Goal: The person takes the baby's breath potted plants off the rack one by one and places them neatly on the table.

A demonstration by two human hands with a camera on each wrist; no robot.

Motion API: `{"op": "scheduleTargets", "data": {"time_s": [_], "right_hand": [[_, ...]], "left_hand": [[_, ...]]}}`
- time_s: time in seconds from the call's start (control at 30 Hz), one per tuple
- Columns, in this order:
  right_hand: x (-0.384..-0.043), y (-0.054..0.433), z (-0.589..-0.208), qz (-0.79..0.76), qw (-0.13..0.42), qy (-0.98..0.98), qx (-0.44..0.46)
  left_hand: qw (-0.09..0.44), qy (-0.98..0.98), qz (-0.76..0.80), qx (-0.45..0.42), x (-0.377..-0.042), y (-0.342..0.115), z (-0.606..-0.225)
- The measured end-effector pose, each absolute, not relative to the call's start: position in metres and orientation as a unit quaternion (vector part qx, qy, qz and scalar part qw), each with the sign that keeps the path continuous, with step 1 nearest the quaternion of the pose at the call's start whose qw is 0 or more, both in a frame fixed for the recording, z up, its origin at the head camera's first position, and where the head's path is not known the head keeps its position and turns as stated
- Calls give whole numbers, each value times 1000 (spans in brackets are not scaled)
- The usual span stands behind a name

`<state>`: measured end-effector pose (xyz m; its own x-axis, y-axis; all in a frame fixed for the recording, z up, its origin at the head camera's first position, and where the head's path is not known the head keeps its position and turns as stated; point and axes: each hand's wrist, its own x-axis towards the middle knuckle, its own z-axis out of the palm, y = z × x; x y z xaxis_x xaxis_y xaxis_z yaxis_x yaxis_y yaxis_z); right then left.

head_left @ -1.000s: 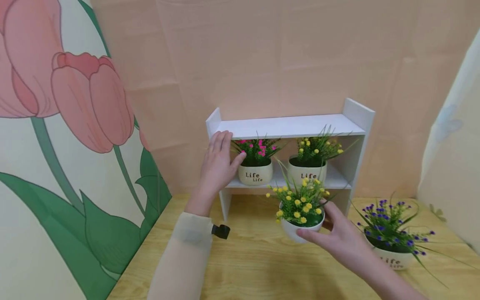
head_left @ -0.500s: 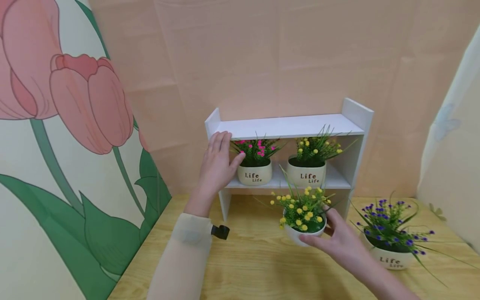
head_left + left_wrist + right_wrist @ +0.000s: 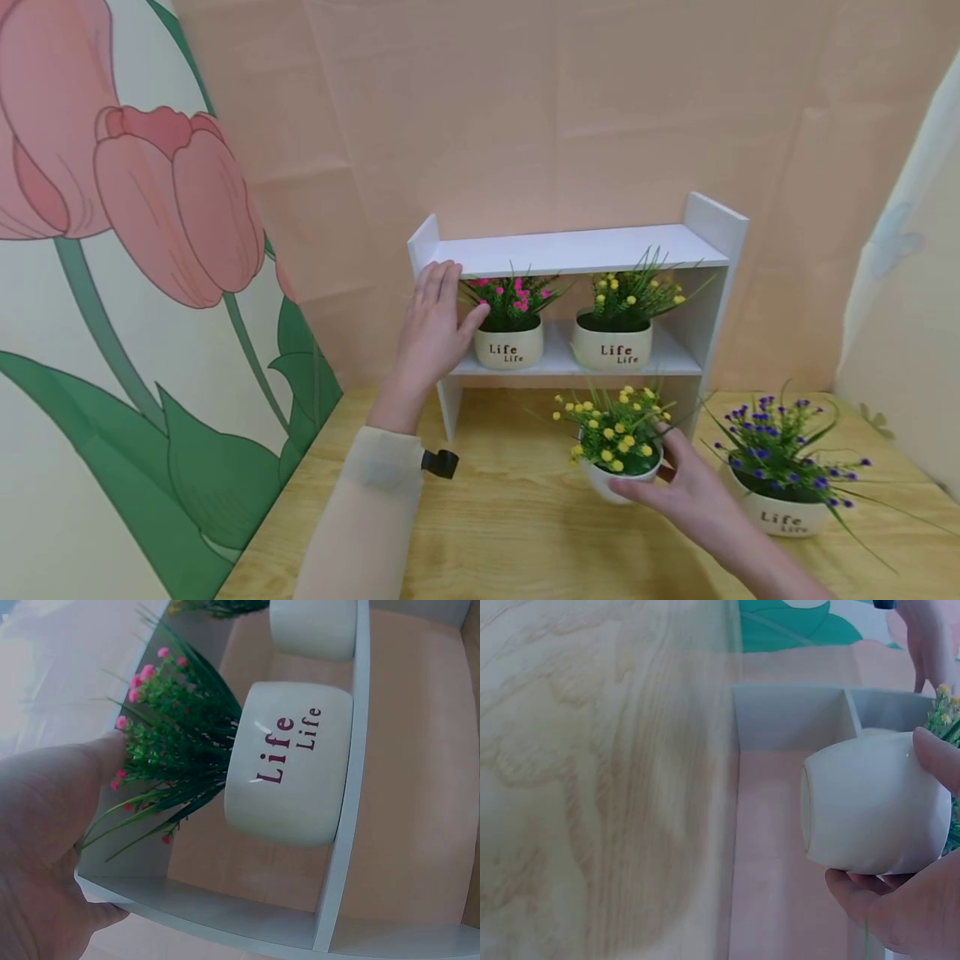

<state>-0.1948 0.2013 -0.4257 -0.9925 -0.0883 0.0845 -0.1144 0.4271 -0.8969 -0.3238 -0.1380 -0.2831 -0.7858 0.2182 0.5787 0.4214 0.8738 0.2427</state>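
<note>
My right hand (image 3: 686, 487) grips a white flowerpot (image 3: 618, 483) of yellow flowers, thumb on the near side and fingers round the far side. In the right wrist view, this pot (image 3: 877, 806) is held clear of the table, its plain side showing. My left hand (image 3: 435, 325) rests against the upper left corner of a white two-tier shelf (image 3: 585, 250), fingers straight and thumb spread. Beside that thumb, a pot of pink flowers (image 3: 510, 348) stands on the middle board; the left wrist view shows its "Life" lettering. A second yellow-flowered pot (image 3: 612, 346) stands to its right.
A pot of purple flowers (image 3: 783, 512) stands on the wooden table (image 3: 510, 533), right of my right hand, with long leaves reaching outward. A peach cloth backdrop (image 3: 495, 125) hangs behind the shelf. A tulip-printed panel (image 3: 172, 217) stands at the left.
My right hand has carried the held yellow-flowered pot slightly down and to the right, away from the shelf's boards. The left hand has stayed at the shelf corner.
</note>
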Motion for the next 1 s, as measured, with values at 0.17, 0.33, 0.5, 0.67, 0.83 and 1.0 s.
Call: {"op": "scheduleTargets", "data": {"time_s": [0.17,0.33,0.5,0.67,0.83,1.0], "right_hand": [[-197,206,-433,526,16,-848,58],[-200,210,-439,519,31,-852,64],[-202,214,-445,520,39,-850,68],[-205,220,-450,520,34,-851,63],[-205,224,-456,518,42,-852,64],[-206,227,-459,508,43,-858,58]], "left_hand": [[281,-926,-183,-175,-324,-138,-283],[285,-925,-182,-175,-325,-138,-283],[285,-924,-181,-177,-325,-138,-283],[283,-925,-182,-175,-325,-138,-284],[284,-924,-186,-176,-325,-138,-284],[285,-923,-189,-177,-325,-138,-284]]}}
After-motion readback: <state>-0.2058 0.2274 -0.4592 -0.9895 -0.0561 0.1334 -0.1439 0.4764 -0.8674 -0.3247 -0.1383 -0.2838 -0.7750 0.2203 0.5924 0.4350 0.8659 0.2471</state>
